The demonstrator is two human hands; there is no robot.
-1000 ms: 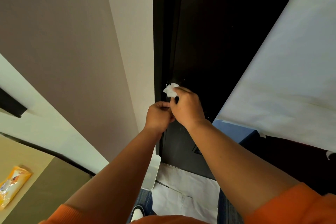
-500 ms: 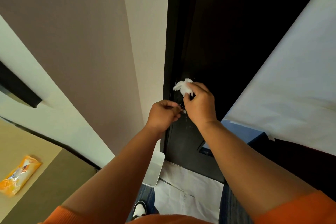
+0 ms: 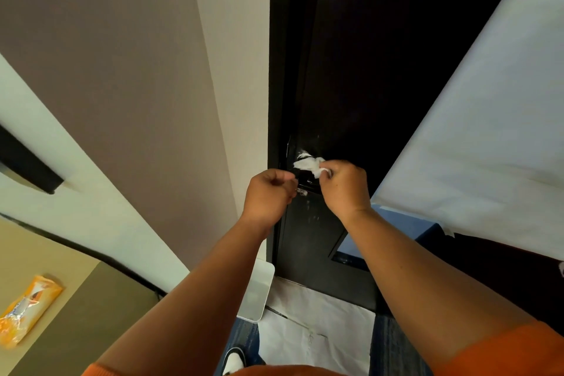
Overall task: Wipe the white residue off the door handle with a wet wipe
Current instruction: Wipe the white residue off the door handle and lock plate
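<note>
- At the dark door's (image 3: 351, 70) left edge, about mid-height in the head view, both hands meet around the door handle (image 3: 306, 183) – it is the landmark for all that follows.
- Just left of the handle, the left hand (image 3: 268, 192) is curled into a fist with its fingers pressed together at the handle's near end; it probably steadies the lever so it does not swing under the rubbing, though what exactly it pinches is hidden.
- Just right of the handle and slightly above it, the right hand (image 3: 345, 186) has thumb and fingers pinched tight on a bunched wet wipe (image 3: 308, 164), leaving a loose white tuft sticking out to the left.
- That tuft lies on the handle's upper part, touching the door hardware – bunching the wipe likely gives a firm pad for scrubbing instead of a limp sheet.
- White residue (image 3: 302, 191) shows at the handle's left end, beside the left hand's knuckles, and faint white flecks speckle the door below the handle, so by my reading the cleaning is not finished.
- Far below and left of the handle, an orange packet (image 3: 26, 308) lies on a tan surface (image 3: 24, 253), well apart from both hands; it may be the wipes' pack, but its print is too blurred to say.
</note>
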